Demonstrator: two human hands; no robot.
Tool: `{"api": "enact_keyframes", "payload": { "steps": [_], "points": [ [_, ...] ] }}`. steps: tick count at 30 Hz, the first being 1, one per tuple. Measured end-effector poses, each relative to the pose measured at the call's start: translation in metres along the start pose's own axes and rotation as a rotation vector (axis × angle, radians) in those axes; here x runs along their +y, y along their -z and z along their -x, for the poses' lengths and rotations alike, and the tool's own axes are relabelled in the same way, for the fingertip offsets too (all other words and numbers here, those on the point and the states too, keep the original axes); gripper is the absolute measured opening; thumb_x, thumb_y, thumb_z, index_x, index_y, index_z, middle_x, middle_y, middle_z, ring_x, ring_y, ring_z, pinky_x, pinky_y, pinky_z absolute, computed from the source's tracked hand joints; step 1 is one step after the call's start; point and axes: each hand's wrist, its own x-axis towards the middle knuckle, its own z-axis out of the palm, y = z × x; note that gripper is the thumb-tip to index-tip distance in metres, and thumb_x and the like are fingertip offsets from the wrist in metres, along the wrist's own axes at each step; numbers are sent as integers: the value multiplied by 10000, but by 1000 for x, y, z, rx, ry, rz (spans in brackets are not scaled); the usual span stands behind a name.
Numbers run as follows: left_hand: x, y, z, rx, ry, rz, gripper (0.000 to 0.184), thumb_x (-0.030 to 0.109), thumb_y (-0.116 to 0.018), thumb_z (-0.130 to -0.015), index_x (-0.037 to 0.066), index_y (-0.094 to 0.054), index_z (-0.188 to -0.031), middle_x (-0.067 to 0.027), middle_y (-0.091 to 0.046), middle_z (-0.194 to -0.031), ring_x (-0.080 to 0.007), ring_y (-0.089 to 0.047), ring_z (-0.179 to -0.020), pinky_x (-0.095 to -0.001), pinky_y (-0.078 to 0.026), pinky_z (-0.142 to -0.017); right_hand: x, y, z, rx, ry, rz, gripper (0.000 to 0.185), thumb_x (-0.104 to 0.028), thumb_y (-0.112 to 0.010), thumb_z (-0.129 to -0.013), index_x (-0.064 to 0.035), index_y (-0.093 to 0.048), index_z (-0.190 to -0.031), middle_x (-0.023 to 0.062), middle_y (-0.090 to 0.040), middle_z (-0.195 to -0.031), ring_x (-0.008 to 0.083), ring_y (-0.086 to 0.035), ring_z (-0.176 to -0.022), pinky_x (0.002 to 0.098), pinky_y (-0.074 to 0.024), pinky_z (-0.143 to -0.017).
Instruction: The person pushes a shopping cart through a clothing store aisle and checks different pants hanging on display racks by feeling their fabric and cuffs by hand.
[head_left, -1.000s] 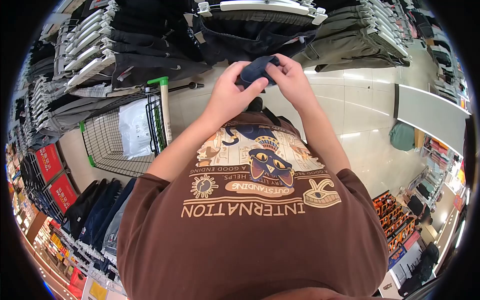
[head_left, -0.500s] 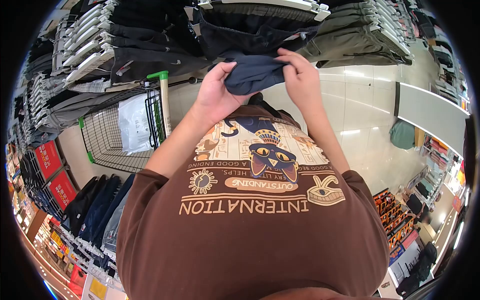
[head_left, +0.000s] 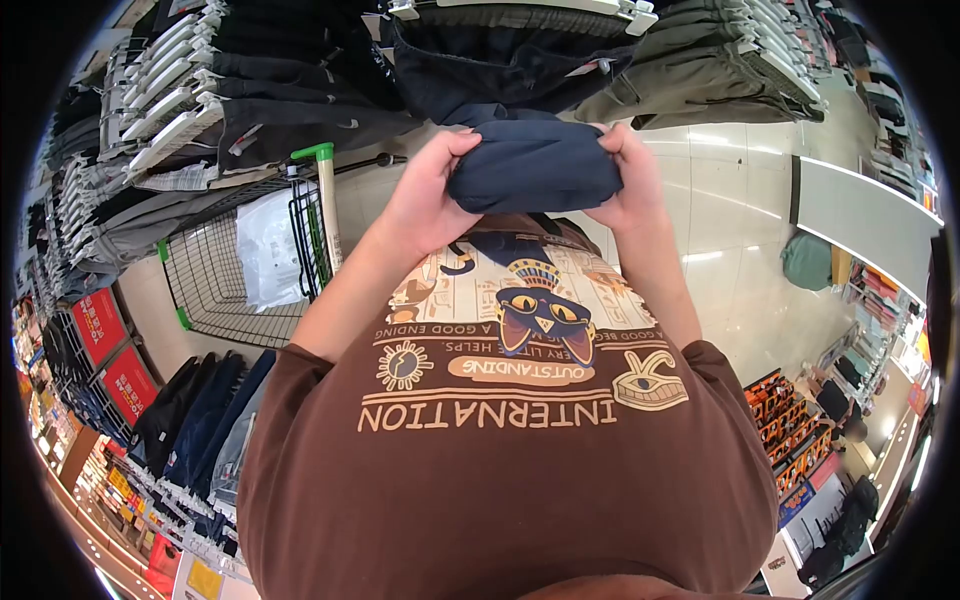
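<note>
A dark navy cloth [head_left: 538, 168] is stretched sideways between my two hands, in front of the hanging trousers. My left hand [head_left: 428, 195] grips its left end, with the thumb on top and the fingers partly hidden behind the fabric. At the right end my right hand [head_left: 632, 180] holds the cloth with its thumb on the upper edge. Just beyond the cloth, dark trousers [head_left: 500, 70] hang from a white hanger [head_left: 520, 16]; their lower part touches or overlaps the cloth.
A wire shopping cart [head_left: 215, 300] with a white plastic bag [head_left: 270, 250] stands at the left. Racks of dark trousers [head_left: 300, 115] and olive trousers [head_left: 700, 75] line the top. A grey panel [head_left: 865, 225] and a green item [head_left: 806, 262] are at the right.
The navy cloth was bunched small between close hands, and is now spread wider and fuller. My hands have moved apart, the left one leftward and the right one rightward.
</note>
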Motion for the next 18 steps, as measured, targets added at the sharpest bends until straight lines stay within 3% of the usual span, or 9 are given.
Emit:
{"api": "enact_keyframes", "payload": {
  "steps": [4,5,8,9,11,12,14,16,18],
  "points": [
    [-1,4,1,-2,-116,-541,387,60,-618,-1011,-17,-601,-1390,-105,-713,-1252,-211,-681,-1201,-349,-526,-1075,4,-32,15,-39,108,478,113,-77,-598,-1009,-6,-653,-1078,39,-722,-942,152,-717,-847,311,-592,-758],
    [-1,3,-7,19,-155,-712,341,-101,-648,-905,14,-654,-1226,-61,-707,-1094,-184,-691,-1044,-323,-545,-956,1,-20,9,-67,110,642,77,-67,-624,-1009,-16,-645,-1063,16,-711,-920,137,-709,-832,296,-585,-735],
    [3,16,-20,178,-606,-1757,274,-151,-630,-803,22,-605,-1014,-88,-627,-926,-221,-641,-855,-332,-512,-793,5,-8,-5,73,163,1055,138,9,-692,-926,-65,-576,-916,15,-640,-766,125,-673,-708,289,-529,-609],
    [0,16,-23,238,-861,-1801,274,-154,-601,-714,12,-493,-904,-135,-491,-838,-283,-533,-742,-362,-445,-693,9,-9,-8,205,221,1196,159,10,-693,-905,-62,-552,-889,48,-628,-731,155,-671,-675,310,-517,-589],
    [5,32,-26,350,-890,-1874,274,-154,-593,-704,11,-498,-901,-139,-474,-836,-309,-519,-745,-362,-446,-690,14,13,-21,413,364,1488,198,-3,-699,-809,-34,-510,-860,200,-581,-692,331,-665,-653,417,-494,-591],
    [6,41,-26,408,-907,-1909,274,-154,-589,-699,11,-501,-899,-142,-465,-836,-322,-512,-746,-362,-447,-689,19,26,-25,433,409,1552,202,-10,-698,-801,-27,-506,-861,215,-584,-704,362,-660,-675,437,-496,-610],
    [5,46,-23,212,-766,-1860,291,-140,-612,-723,34,-563,-951,-105,-503,-841,-270,-546,-777,-366,-476,-702,23,47,-33,472,500,1678,213,-24,-695,-786,-13,-497,-864,245,-588,-729,426,-649,-718,476,-499,-650],
    [-4,-2,-7,156,-551,-1559,350,-146,-603,-785,48,-648,-1072,-59,-589,-916,-217,-585,-834,-322,-497,-736,23,54,-32,371,419,1711,262,-134,-773,-817,-17,-568,-933,215,-670,-809,394,-688,-786,467,-528,-717],
    [-2,-42,13,-133,-806,-1564,403,-103,-625,-847,46,-670,-1218,-39,-679,-975,-198,-632,-873,-310,-526,-771,22,50,-25,206,384,1650,318,-206,-814,-839,-25,-609,-1001,190,-713,-867,369,-711,-817,445,-545,-744]
  ]
}}
